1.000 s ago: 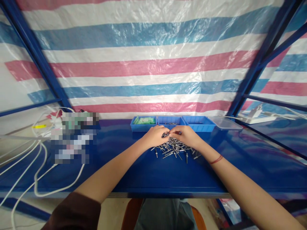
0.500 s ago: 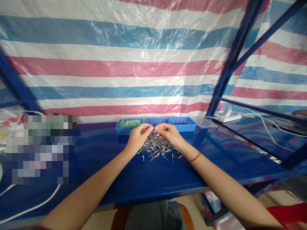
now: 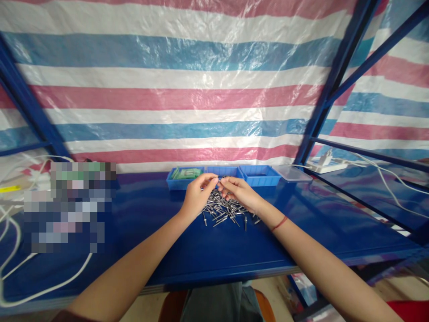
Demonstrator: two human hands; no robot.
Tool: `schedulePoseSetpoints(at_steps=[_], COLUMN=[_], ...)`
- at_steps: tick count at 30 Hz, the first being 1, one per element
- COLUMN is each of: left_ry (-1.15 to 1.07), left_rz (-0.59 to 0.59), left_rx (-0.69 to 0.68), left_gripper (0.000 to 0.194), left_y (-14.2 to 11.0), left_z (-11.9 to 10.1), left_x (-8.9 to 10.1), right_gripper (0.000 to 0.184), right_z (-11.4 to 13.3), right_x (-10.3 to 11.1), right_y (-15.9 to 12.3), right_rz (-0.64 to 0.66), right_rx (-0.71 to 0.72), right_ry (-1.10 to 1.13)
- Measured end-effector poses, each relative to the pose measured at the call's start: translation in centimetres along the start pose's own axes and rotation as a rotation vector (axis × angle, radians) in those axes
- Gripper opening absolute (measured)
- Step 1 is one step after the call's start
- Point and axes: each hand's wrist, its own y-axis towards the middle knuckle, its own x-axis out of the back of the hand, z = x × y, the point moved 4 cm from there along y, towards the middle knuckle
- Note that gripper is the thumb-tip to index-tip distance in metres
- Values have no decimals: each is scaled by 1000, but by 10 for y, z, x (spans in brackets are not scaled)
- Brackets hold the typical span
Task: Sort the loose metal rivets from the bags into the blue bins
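Note:
My left hand (image 3: 200, 193) and my right hand (image 3: 239, 191) meet fingertip to fingertip above a pile of blind rivets (image 3: 231, 211) on the blue table. Both are closed in a pinch. A small, thin metal piece, seemingly one of the rivets, spans the fingertips; most of it is hidden by the fingers. Directly behind my hands stands a row of blue bins (image 3: 261, 180). Green packets (image 3: 187, 173) lie in the left bin, while my fingers partly cover the middle one.
A clear plastic lid (image 3: 295, 174) lies right of the bins. On the table's far right is a white power strip (image 3: 326, 164) with cables. White cables (image 3: 50, 286) loop across the left side beside a blurred-out area. Blue frame posts (image 3: 318, 107) and a striped sheet (image 3: 187, 98) enclose the table (image 3: 161, 264).
The whole view has shifted slightly, so the table and hands appear a little further right. My hands keep their fingertips together over the rivets, with only slight finger movement.

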Motion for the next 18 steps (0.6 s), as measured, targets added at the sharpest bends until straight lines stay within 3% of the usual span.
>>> schedulePoseSetpoints(at_steps=[10,15,18], left_ry=[45,96,227], left_rz=[-7,182,265], left_rx=[-9,11,-43], left_gripper=[22,27,32], left_y=[1,-2,-5], left_z=[8,12,12], left_x=[0,-10,-12], right_gripper=[34,22,21], right_z=[14,35,45], right_x=[4,2,19], right_y=[-1,-14,-17], right_rz=[-125,-251,-393], right_rx=[252,544,607], right_ry=[-120,-557,-732])
